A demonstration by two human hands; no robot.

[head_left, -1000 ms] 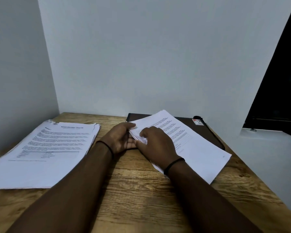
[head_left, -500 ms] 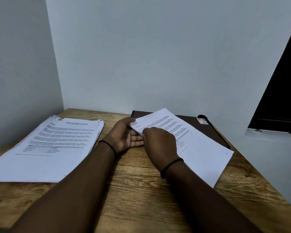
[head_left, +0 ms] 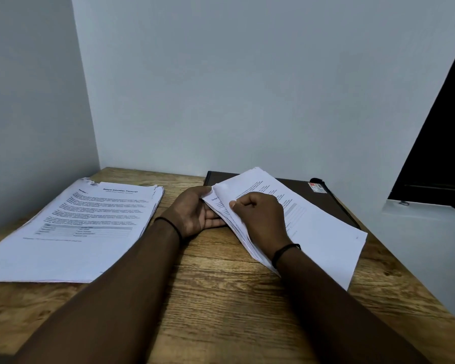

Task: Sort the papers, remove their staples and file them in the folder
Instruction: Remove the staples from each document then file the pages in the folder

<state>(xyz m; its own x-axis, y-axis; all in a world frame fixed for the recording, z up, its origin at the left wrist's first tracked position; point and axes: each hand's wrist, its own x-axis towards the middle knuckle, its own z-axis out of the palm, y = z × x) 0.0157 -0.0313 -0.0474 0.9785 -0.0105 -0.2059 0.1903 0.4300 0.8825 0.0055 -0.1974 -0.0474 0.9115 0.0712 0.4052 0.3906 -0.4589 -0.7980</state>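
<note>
Hands work the stapled white paper bundle (head_left: pixel 313 232), lying partly on the closed dark brown folder (head_left: pixel 326 203). My left hand (head_left: pixel 195 214) holds its corner; my right hand (head_left: pixel 258 216) has now peeled the top sheet's corner up, so staple removal is likely under way.

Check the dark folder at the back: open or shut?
Shut. The folder lies flat with its cover down, and the sheaf held by both hands rests partly on it.
</note>
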